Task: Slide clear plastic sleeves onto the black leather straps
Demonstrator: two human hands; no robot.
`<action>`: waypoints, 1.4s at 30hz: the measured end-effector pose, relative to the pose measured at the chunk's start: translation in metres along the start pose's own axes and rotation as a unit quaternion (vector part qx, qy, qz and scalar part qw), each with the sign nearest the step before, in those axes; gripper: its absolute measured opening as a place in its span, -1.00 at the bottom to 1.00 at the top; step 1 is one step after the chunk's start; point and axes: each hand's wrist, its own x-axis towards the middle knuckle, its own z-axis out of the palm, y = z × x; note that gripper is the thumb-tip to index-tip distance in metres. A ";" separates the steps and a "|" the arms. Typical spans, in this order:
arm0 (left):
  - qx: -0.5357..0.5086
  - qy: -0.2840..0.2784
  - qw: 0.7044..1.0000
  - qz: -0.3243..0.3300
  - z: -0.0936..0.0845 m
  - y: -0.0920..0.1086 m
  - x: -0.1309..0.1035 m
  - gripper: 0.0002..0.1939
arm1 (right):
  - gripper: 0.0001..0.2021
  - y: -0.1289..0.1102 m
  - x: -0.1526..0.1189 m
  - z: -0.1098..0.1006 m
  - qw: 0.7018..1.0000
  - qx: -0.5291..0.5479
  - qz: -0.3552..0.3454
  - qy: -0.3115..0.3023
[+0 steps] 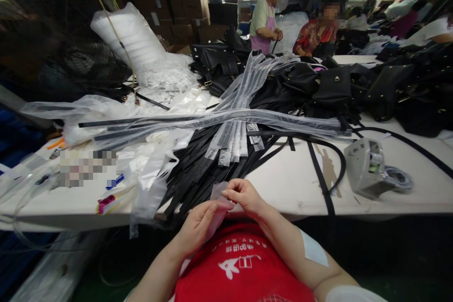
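Close to my body, over the table's front edge, both hands pinch a clear plastic sleeve (218,192). My left hand (200,224) grips it from the left with the thumb on top. Thumb and fingertips of my right hand (245,196) are pressed together at its upper right edge. Just beyond my hands lies a pile of black straps (193,167), fanned out on the table. Across that pile, several bagged straps (230,118) in clear sleeves lie crossed in two bundles. Whether anything is inside the held sleeve cannot be made out.
A tape dispenser (368,167) stands at the right on the white table (283,188). Black handbags (332,85) are heaped at the back right. Plastic bags (152,184) lie at the left, with a bulky plastic roll (120,37) behind. Two people (262,28) work across the table.
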 end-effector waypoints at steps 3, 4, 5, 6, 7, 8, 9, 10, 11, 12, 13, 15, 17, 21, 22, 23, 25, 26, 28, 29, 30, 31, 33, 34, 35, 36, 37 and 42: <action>0.001 -0.008 1.000 0.001 0.001 0.004 0.000 -0.56 | -0.61 0.000 -0.001 0.003 1.000 0.013 -0.004 0.000; 0.003 -0.008 1.000 0.001 0.002 0.006 0.000 -0.56 | -0.60 0.000 -0.001 0.003 1.000 0.018 -0.004 0.000; 0.006 -0.007 1.000 0.000 0.002 0.006 0.000 -0.55 | -0.60 0.001 -0.001 0.004 1.000 0.026 -0.004 0.001; 0.010 -0.007 1.000 0.000 0.003 0.007 0.000 -0.55 | -0.60 0.001 -0.001 0.004 0.999 0.037 -0.003 0.001; 0.015 -0.005 1.000 -0.001 0.003 0.007 0.000 -0.55 | -0.60 0.002 -0.001 0.004 0.999 0.051 0.000 -0.002; 0.019 -0.003 1.000 -0.001 0.003 0.006 0.000 -0.55 | -0.59 0.003 -0.001 0.003 0.998 0.063 0.003 -0.008; 0.022 -0.003 1.000 -0.001 0.003 0.006 0.001 -0.55 | -0.59 0.003 -0.001 0.002 0.997 0.072 0.007 -0.020; 0.024 -0.002 1.000 -0.001 0.003 0.005 0.001 -0.56 | -0.60 0.003 -0.001 0.001 0.996 0.074 0.008 -0.039; 0.024 -0.001 1.000 0.001 0.003 0.005 0.001 -0.56 | -0.62 0.002 -0.001 -0.001 0.996 0.065 0.004 -0.062; 0.024 -0.001 1.000 0.003 0.003 0.005 0.001 -0.55 | -0.64 0.002 -0.001 -0.002 0.996 0.044 -0.005 -0.082; 0.024 -0.004 1.000 0.004 0.003 0.005 0.002 -0.55 | -0.65 0.002 -0.001 -0.004 0.995 0.017 -0.017 -0.095; 0.022 -0.013 1.000 0.001 0.002 0.006 0.002 -0.56 | -0.64 0.003 0.000 -0.005 0.994 -0.027 -0.036 -0.095; 0.021 -0.029 0.999 0.000 0.002 0.009 0.002 -0.56 | -0.62 0.006 0.000 -0.004 0.996 -0.037 -0.031 -0.070; 0.031 -0.056 0.998 0.008 0.005 0.014 0.002 -0.53 | -0.58 0.010 0.002 0.002 1.000 -0.007 0.012 -0.027; 0.033 -0.046 0.998 0.007 0.006 0.014 0.002 -0.53 | -0.59 0.010 0.002 0.003 1.000 0.002 0.016 -0.020; 0.032 -0.026 0.999 0.004 0.007 0.013 0.003 -0.53 | -0.61 0.009 0.003 0.004 1.000 0.012 0.015 -0.013; 0.024 0.035 0.999 -0.005 0.006 0.008 0.004 -0.52 | -0.60 0.005 0.003 0.002 1.000 0.030 -0.005 0.008; 0.018 0.064 0.998 -0.013 0.005 0.005 0.005 -0.51 | -0.59 0.002 0.002 0.001 0.999 0.030 -0.020 0.017; 0.005 0.103 0.994 -0.031 0.002 0.001 0.006 -0.50 | -0.61 -0.004 -0.001 -0.002 0.998 0.001 -0.054 0.017; 0.001 0.110 0.993 -0.036 0.000 -0.001 0.006 -0.50 | -0.64 -0.006 -0.003 -0.002 0.997 -0.032 -0.071 0.008; 0.001 0.114 0.993 -0.035 -0.001 -0.001 0.006 -0.50 | -0.68 -0.009 -0.005 -0.002 0.993 -0.072 -0.090 -0.003; 0.007 0.114 0.993 -0.028 -0.003 -0.001 0.006 -0.51 | -0.74 -0.011 -0.007 -0.002 0.987 -0.114 -0.109 -0.011; 0.037 0.106 0.994 -0.007 -0.005 0.000 0.006 -0.53 | -0.86 -0.014 -0.010 0.001 0.974 -0.177 -0.142 -0.015; 0.055 0.099 0.994 0.002 -0.007 0.000 0.006 -0.54 | -0.86 -0.015 -0.011 0.002 0.968 -0.195 -0.155 -0.012; 0.073 0.089 0.993 0.009 -0.008 0.001 0.005 -0.54 | -0.84 -0.015 -0.011 0.003 0.965 -0.205 -0.164 -0.008; 0.089 0.078 0.993 0.014 -0.009 0.001 0.005 -0.55 | -0.82 -0.015 -0.011 0.004 0.963 -0.210 -0.171 -0.005; 0.103 0.068 0.992 0.019 -0.009 0.001 0.005 -0.55 | -0.81 -0.014 -0.011 0.005 0.961 -0.213 -0.174 -0.002; 0.136 0.021 0.989 0.046 -0.012 0.001 0.006 -0.62 | -0.63 -0.009 -0.007 0.004 0.967 -0.188 -0.173 0.015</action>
